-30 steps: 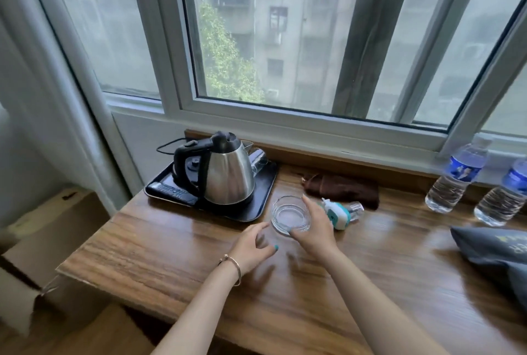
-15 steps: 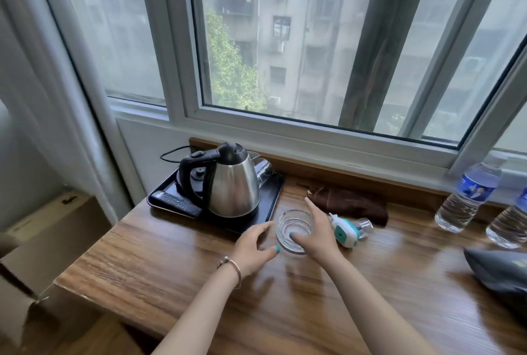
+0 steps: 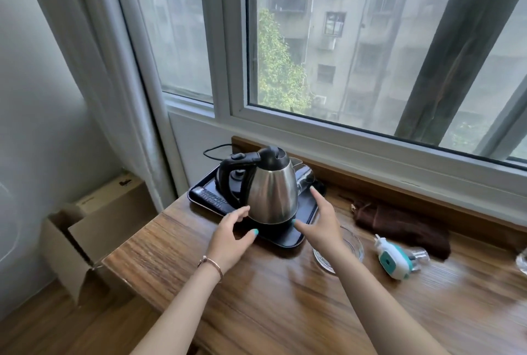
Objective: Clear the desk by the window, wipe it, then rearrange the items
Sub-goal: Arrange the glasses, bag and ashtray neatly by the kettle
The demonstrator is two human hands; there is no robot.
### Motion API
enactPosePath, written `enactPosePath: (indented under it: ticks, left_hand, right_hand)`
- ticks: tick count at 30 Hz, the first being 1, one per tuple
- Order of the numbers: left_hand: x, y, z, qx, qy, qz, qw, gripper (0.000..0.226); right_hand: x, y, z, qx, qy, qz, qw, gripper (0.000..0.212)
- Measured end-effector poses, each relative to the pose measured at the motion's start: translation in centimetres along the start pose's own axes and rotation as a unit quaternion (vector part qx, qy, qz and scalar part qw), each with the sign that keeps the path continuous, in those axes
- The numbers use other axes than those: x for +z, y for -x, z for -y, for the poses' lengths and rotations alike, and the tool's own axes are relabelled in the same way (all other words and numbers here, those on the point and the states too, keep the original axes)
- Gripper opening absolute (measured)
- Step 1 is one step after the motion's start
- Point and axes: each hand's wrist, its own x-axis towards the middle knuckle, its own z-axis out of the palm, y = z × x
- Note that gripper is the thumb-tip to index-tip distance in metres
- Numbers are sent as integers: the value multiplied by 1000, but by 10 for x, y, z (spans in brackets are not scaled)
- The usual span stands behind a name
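Desk item count
1 kettle (image 3: pixel 271 192), 1 black tray (image 3: pixel 285 236), 1 remote (image 3: pixel 212 198), 1 glass ashtray (image 3: pixel 352 249), 1 brown cloth (image 3: pixel 399 226), 1 plug-in device (image 3: pixel 395 258), 1 cardboard box (image 3: pixel 94 229), 2 hands.

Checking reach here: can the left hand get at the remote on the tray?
Probably yes. The left hand is open at the tray's near edge; the remote lies uncovered beside the kettle.

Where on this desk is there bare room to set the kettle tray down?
Bare wood runs along the desk's near edge, in front of the black tray and glass ashtray. It is crowded by the window: kettle, brown cloth, plug-in device.
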Motion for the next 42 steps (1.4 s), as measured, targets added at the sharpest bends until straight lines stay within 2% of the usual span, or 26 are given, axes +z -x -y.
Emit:
enactPosePath:
  ticks: [4,9,14,22,27,32,38,42]
  left_hand:
    - [-29,-18,17,-26,36,-80,996,43]
    - [-51,-54,29,4,74,-85,994,59]
    - [-74,-88,34,108,117,12,987,77]
    - [-88,-134,28,269,113,135,947,71]
    - [-79,-148,17,290,140,177,930,59]
    - [-75,-149,5,314,126,163,927,58]
    - [-68,-152,6,320,125,163,925,62]
    - [-62,-155,8,325,126,153,925,55]
  right_hand:
    - [11,-6,5,16,-4,-17,1000,86]
    - [28,-13,17,42,-21,-62,997,97]
    - [45,-14,37,80,-12,-142,986,101]
    - [72,6,74,103,6,-230,968,93]
    - [88,9,81,115,-35,-225,967,94]
    - [103,2,83,113,-74,-221,966,99]
    - [107,-5,70,113,-51,-163,979,126]
    - [106,-10,64,75,-32,-155,984,129]
